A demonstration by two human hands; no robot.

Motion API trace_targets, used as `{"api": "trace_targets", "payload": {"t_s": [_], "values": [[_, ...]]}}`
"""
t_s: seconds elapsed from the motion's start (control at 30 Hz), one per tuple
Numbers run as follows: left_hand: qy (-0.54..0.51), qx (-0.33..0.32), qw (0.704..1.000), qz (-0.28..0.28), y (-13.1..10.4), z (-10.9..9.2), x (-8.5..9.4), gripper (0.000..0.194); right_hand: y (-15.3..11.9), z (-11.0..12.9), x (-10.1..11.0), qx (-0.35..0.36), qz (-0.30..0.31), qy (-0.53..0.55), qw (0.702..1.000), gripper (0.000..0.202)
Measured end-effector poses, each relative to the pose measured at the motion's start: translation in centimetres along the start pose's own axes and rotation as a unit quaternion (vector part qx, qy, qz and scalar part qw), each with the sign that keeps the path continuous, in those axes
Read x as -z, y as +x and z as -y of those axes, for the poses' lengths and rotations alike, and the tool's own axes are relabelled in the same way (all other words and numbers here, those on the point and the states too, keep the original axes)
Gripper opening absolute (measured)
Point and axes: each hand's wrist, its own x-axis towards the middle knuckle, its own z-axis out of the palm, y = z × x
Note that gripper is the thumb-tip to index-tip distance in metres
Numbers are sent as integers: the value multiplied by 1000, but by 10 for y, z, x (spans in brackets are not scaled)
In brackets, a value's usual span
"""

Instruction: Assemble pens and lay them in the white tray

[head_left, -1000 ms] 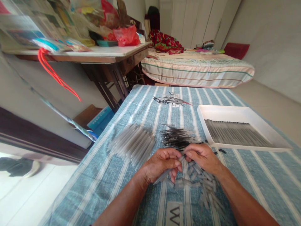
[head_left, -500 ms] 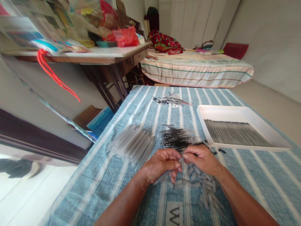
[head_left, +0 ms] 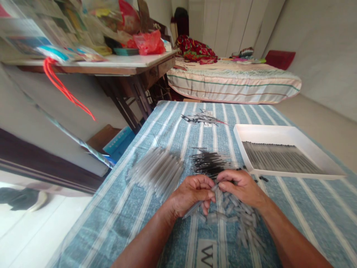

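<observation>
My left hand [head_left: 193,195] is closed around a grey translucent pen barrel [head_left: 192,211], whose lower end sticks out under the palm. Against its upper end, my right hand [head_left: 240,186] pinches with thumb and forefinger; whatever lies between those fingertips is too small to make out. Left of the hands spreads a pile of grey pen barrels [head_left: 157,171]. Just beyond the fingers lies a heap of thin black pen refills [head_left: 210,163]. Below and between my wrists are many short grey translucent pen caps [head_left: 248,227], loose on the cloth.
A white box [head_left: 290,130] with a row of grey pens [head_left: 281,158] stands at the right. Small black pieces [head_left: 263,179] lie near its front edge. Mixed thin parts [head_left: 203,118] lie at the far end of the striped tablecloth [head_left: 117,208]. A cluttered desk [head_left: 117,67] is at the left.
My right hand has shifted and turned very slightly at the barrel's end. The left hand keeps its hold; the piles and the box look the same.
</observation>
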Motion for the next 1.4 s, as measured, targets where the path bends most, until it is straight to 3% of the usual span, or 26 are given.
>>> {"api": "trace_targets", "payload": {"t_s": [0.43,0.77,1.4], "values": [[29,7,999,-26,-1,-2,-7,26,1,6,-4,-34,21,15,999,33],[58,46,996,53,-6,-5,-2,25,0,5,1,-57,-7,76,995,30],[63,44,996,-36,-2,0,-10,26,0,3,-2,-73,3,81,994,33]]}}
